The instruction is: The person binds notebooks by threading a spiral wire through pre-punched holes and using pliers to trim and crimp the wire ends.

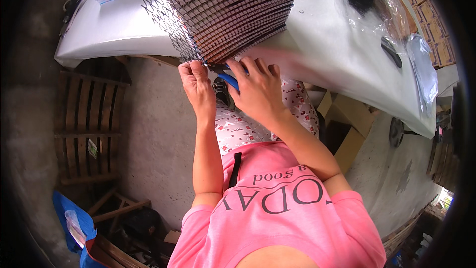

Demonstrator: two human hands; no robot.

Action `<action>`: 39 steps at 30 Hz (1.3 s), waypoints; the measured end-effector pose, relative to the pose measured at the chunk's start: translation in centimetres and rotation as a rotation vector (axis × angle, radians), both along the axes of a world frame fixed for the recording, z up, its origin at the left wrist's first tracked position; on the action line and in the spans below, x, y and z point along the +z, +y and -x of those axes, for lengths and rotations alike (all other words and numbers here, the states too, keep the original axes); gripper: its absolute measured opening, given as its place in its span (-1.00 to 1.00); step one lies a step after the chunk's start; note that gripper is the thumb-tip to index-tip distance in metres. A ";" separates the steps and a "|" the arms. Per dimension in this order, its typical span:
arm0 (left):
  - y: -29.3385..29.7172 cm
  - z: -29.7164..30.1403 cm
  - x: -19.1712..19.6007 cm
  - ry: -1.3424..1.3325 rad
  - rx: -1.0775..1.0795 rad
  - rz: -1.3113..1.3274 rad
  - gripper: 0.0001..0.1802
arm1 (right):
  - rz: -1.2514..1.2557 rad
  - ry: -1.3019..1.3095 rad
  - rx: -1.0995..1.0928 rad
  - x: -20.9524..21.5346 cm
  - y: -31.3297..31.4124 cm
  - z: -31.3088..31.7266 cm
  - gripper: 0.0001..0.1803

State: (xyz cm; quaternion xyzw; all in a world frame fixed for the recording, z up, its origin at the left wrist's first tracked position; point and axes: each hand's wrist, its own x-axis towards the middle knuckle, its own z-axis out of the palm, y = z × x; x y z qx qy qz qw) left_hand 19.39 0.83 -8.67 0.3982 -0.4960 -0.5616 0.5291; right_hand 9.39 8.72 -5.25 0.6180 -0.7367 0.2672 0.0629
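Observation:
A dark wire mesh panel with many small diamond openings rises from the near edge of the table, and loose wire ends stick out along its left side. At its lower corner my left hand is closed in a pinch on the mesh edge. Just to the right, my right hand grips blue-handled pliers, whose dark jaws reach the same corner. Fingers partly hide the jaws, so I cannot tell whether they bite on a wire.
A white-covered table spans the far side, with a clear plastic bag at its right. Below stand an open cardboard box on the right and a wooden pallet on the left. A blue bag-like item lies lower left.

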 end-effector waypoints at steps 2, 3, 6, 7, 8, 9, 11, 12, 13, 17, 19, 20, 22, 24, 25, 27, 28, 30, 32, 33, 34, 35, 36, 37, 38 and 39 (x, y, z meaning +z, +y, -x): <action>-0.6 0.3 -0.9 -0.136 0.129 0.167 -0.66 | -0.013 -0.028 0.029 -0.4 -0.1 -0.4 -0.53; -0.8 0.3 -1.5 -0.164 0.160 0.212 -0.65 | -0.046 -0.064 0.048 -0.9 -0.2 -0.2 -0.54; -0.7 0.6 -1.1 -0.183 0.178 0.229 -0.65 | -0.127 -0.148 0.073 -2.0 -0.1 0.7 -0.54; -0.6 0.5 -0.9 -0.181 0.178 0.218 -0.65 | -0.141 -0.163 0.072 -1.7 -0.1 0.7 -0.54; -0.6 0.2 -0.8 -0.187 0.155 0.207 -0.66 | -0.155 -0.177 0.072 -1.3 0.0 0.8 -0.54; -0.7 -0.1 -0.8 -0.193 0.132 0.197 -0.67 | -0.135 -0.158 0.066 -1.0 0.2 0.9 -0.53; -0.8 -0.7 -0.6 -0.155 0.070 0.174 -0.69 | -0.090 -0.118 0.052 -0.2 0.5 1.0 -0.51; -0.8 -1.0 -0.4 -0.113 0.032 0.160 -0.70 | -0.043 -0.081 0.033 0.4 0.5 1.0 -0.50; -0.6 -1.3 -0.3 -0.072 -0.005 0.143 -0.71 | 0.001 -0.045 0.015 1.0 0.6 0.9 -0.49; -0.8 -1.3 -0.5 -0.127 0.003 0.207 -0.72 | 0.037 -0.003 -0.024 0.7 0.0 0.6 -0.47; -0.6 -1.3 -0.6 -0.168 0.031 0.224 -0.73 | 0.019 -0.005 -0.026 0.7 0.0 0.4 -0.47; -0.6 -1.4 -0.7 -0.166 0.034 0.225 -0.73 | 0.011 -0.007 -0.027 0.8 0.0 0.3 -0.46; -0.5 -1.4 -0.7 -0.161 0.038 0.227 -0.73 | 0.039 -0.025 -0.031 0.8 0.1 0.3 -0.47; -0.6 -1.4 -0.8 -0.159 0.034 0.232 -0.73 | 0.046 -0.030 -0.026 0.7 0.1 0.3 -0.48; -0.6 -1.4 -0.9 -0.159 0.029 0.234 -0.73 | 0.039 -0.026 -0.022 0.7 -0.1 0.2 -0.50; -0.5 -1.5 -0.9 -0.191 0.061 0.237 -0.73 | 0.018 -0.025 -0.016 0.7 -0.2 0.0 -0.52; -0.4 -1.6 -0.9 -0.208 0.077 0.238 -0.73 | 0.005 -0.027 -0.015 0.9 -0.2 -0.1 -0.52; -0.2 -1.4 -0.7 -0.300 0.120 0.333 -0.74 | -0.005 -0.029 -0.005 0.8 -0.5 -0.3 -0.54; 0.1 -1.1 -0.7 -0.369 0.178 0.408 -0.75 | 0.001 -0.032 0.009 0.0 -0.9 -0.7 -0.55; 0.1 -0.8 -0.7 -0.391 0.215 0.437 -0.75 | -0.027 -0.071 0.031 -0.6 -1.0 -0.4 -0.56; 0.2 -0.7 -0.7 -0.411 0.252 0.466 -0.75 | -0.054 -0.109 0.052 -1.0 -1.1 -0.1 -0.56; 0.3 -0.6 -0.7 -0.405 0.258 0.458 -0.75 | -0.081 -0.147 0.073 -1.3 -1.1 0.1 -0.56; 0.4 -0.5 -0.8 -0.398 0.263 0.451 -0.76 | -0.051 -0.122 0.071 -1.4 -0.9 0.3 -0.56; 0.5 -0.6 -0.8 -0.393 0.274 0.443 -0.76 | -0.020 -0.098 0.075 -1.0 -0.8 0.3 -0.57; 0.5 -0.6 -0.8 -0.366 0.282 0.403 -0.74 | 0.010 -0.073 0.079 -0.6 -0.7 0.3 -0.58; 0.5 -0.6 -0.8 -0.338 0.290 0.364 -0.73 | -0.007 -0.066 0.065 -0.4 -0.7 0.3 -0.57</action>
